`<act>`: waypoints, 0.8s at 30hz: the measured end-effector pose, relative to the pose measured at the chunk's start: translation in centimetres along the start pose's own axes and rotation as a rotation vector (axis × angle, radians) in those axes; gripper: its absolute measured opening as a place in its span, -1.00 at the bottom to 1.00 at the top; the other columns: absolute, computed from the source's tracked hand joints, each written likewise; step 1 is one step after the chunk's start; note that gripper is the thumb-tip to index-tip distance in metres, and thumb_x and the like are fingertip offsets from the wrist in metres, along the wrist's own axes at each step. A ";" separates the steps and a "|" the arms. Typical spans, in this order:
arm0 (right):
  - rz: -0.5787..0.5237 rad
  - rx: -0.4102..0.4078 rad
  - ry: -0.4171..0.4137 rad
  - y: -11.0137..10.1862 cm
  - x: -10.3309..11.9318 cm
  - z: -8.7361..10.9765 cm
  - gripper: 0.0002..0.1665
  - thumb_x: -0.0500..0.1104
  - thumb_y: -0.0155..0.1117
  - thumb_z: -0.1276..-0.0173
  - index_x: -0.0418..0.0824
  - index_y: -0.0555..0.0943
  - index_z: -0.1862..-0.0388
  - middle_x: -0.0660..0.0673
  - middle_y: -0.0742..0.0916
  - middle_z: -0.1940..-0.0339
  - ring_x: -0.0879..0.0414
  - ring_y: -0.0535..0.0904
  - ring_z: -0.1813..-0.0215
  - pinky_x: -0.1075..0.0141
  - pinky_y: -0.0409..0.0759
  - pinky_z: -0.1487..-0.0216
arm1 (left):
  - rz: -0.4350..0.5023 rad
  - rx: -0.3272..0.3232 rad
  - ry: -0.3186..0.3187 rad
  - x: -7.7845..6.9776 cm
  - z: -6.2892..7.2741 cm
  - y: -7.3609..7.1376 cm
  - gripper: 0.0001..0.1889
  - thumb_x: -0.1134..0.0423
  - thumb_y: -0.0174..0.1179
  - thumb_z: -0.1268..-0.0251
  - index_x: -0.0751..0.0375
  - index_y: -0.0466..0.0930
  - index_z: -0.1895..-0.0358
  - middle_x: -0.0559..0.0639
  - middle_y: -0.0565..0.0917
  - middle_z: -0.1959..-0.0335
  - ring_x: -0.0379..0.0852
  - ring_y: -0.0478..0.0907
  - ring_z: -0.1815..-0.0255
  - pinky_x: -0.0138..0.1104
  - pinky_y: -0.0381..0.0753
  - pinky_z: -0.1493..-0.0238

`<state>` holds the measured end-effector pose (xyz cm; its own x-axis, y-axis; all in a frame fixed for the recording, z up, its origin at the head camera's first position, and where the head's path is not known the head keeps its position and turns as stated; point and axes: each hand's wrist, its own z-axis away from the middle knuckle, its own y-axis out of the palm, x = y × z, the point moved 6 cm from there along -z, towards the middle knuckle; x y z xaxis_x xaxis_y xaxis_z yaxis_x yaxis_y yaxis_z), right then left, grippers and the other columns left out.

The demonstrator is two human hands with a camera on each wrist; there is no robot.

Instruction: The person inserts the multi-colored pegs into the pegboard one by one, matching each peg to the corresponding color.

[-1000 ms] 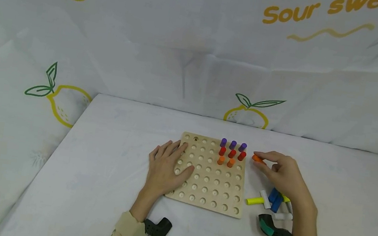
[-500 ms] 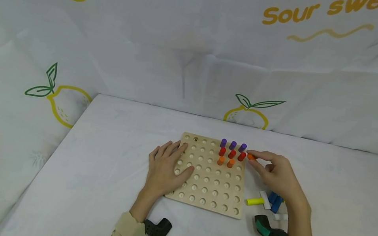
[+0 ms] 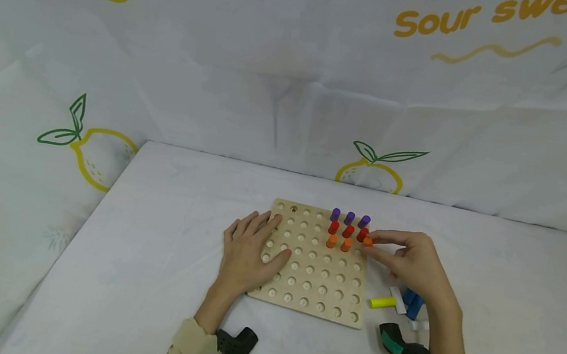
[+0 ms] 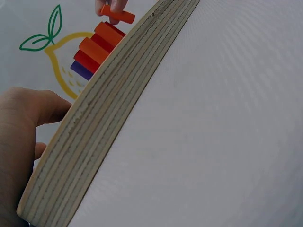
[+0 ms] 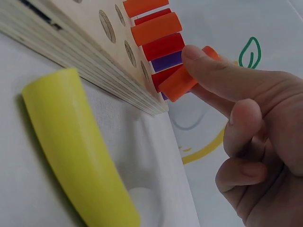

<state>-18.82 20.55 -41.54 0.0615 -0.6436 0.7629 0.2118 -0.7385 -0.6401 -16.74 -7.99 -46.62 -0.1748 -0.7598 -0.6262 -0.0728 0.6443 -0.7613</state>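
A wooden pegboard (image 3: 307, 285) with rows of round holes lies on the white table. At its far right stand upright pegs: a purple row (image 3: 350, 217), a red row (image 3: 348, 231), and two orange pegs (image 3: 331, 241). My right hand (image 3: 419, 265) pinches another orange peg (image 5: 179, 84) between thumb and forefinger, tilted, close over the board's right edge beside the near red peg. My left hand (image 3: 249, 253) rests on the board's left side with fingers and thumb spread. In the left wrist view, its thumb side (image 4: 47, 106) is at the board's edge.
Loose pegs lie right of the board under my right forearm: a yellow peg (image 3: 382, 302), a white peg (image 3: 398, 300) and blue pegs (image 3: 414, 304). A white cloth with printed lemons (image 3: 370, 173) hangs behind the table.
My right hand has moved left with the orange peg, from beside the board to over its right edge, and the peg has turned more upright. The left hand has not moved.
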 end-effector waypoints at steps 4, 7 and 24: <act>-0.022 0.030 -0.006 0.3 -0.1 -0.1 -0.56 -0.15 0.48 -0.31 -0.28 0.73 -0.14 -0.30 0.82 0.04 0.14 0.26 0.81 0.33 0.38 0.72 | 0.002 0.000 0.001 0.0 0.1 0.0 -0.27 -0.19 0.19 -0.22 -0.02 0.46 -0.47 0.06 0.45 -0.51 0.15 0.20 -0.60 0.23 -0.05 -0.56; -0.023 0.048 -0.015 0.6 -0.1 -0.2 -0.56 -0.17 0.48 -0.31 -0.30 0.73 -0.14 -0.29 0.83 0.16 0.15 0.25 0.82 0.34 0.34 0.72 | 0.004 -0.002 0.000 0.0 0.1 0.0 -0.27 -0.19 0.19 -0.22 -0.02 0.46 -0.47 0.06 0.45 -0.51 0.15 0.20 -0.60 0.22 -0.05 -0.56; -0.072 0.047 -0.052 1.1 -0.3 -0.4 -0.65 -0.20 0.54 -0.22 -0.29 0.79 0.01 -0.35 0.81 0.05 0.12 0.32 0.85 0.33 0.45 0.70 | 0.003 -0.005 0.003 0.0 0.1 -0.1 -0.27 -0.19 0.19 -0.22 -0.02 0.46 -0.47 0.07 0.45 -0.51 0.15 0.20 -0.60 0.22 -0.05 -0.57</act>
<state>-19.03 19.83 -42.48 0.0953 -0.5772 0.8111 0.2633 -0.7711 -0.5797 -16.67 -8.02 -46.58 -0.1782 -0.7573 -0.6283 -0.0775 0.6474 -0.7582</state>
